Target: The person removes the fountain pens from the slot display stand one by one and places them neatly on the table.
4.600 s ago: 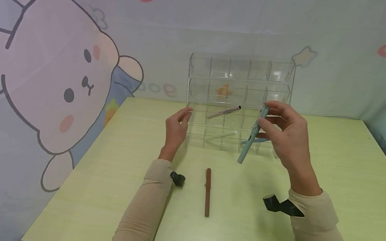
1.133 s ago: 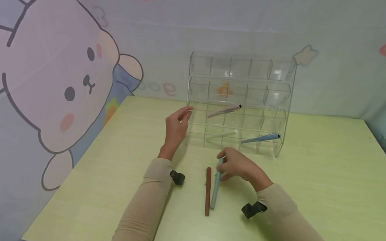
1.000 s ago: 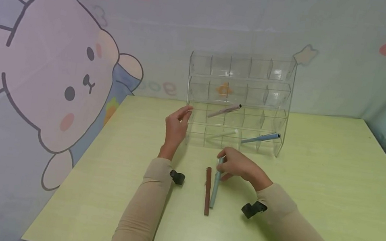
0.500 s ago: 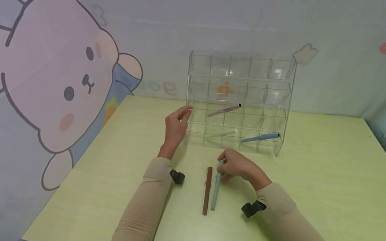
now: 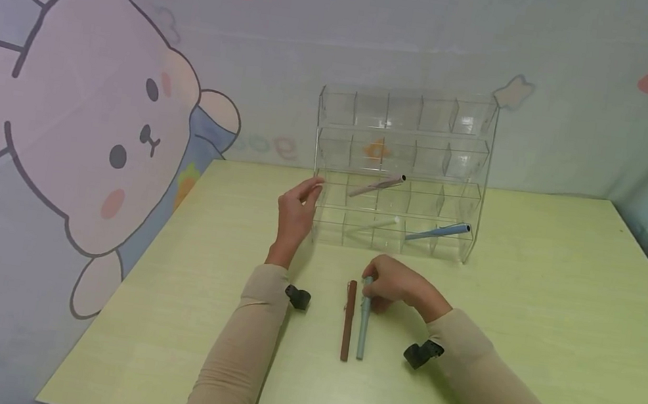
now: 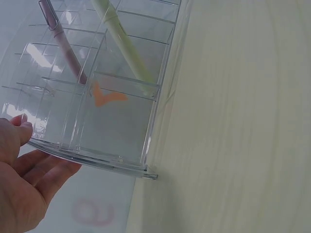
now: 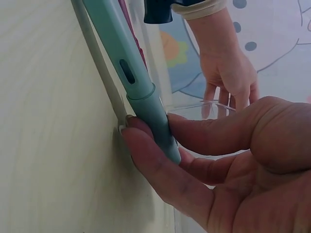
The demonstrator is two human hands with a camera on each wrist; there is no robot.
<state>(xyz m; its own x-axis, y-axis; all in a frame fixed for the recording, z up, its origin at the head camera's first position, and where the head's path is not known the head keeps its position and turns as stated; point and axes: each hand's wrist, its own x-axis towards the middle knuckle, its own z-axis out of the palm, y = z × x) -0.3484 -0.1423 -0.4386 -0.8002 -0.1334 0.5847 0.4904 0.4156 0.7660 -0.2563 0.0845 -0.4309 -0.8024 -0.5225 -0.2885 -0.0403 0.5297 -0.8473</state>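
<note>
My left hand (image 5: 295,219) pinches the left side of a clear tiered display rack (image 6: 121,121) between thumb and fingers. In my right hand (image 5: 402,286) is a teal pen (image 5: 363,330), pinched near its far end by thumb and fingertips. The right wrist view shows the teal pen (image 7: 124,53) with its small oval window; whether it rests fully on the table I cannot tell. A brown pen (image 5: 348,321) with a clip lies just left of the teal one, roughly parallel. The rack holds a pinkish pen (image 5: 376,187), a pale green pen (image 5: 376,224) and a blue pen (image 5: 438,232), all slanted.
The rack stands at the back of the pale yellow-green table (image 5: 561,315), close to a printed cloth backdrop (image 5: 420,30). Each forearm wears a small black wrist camera (image 5: 298,297). Thin clear dividers split the rack's tiers into compartments.
My right hand has brought the teal pen down from before the rack to beside the brown pen, then slightly nearer me. The brown pen has straightened a little. My left hand stays put.
</note>
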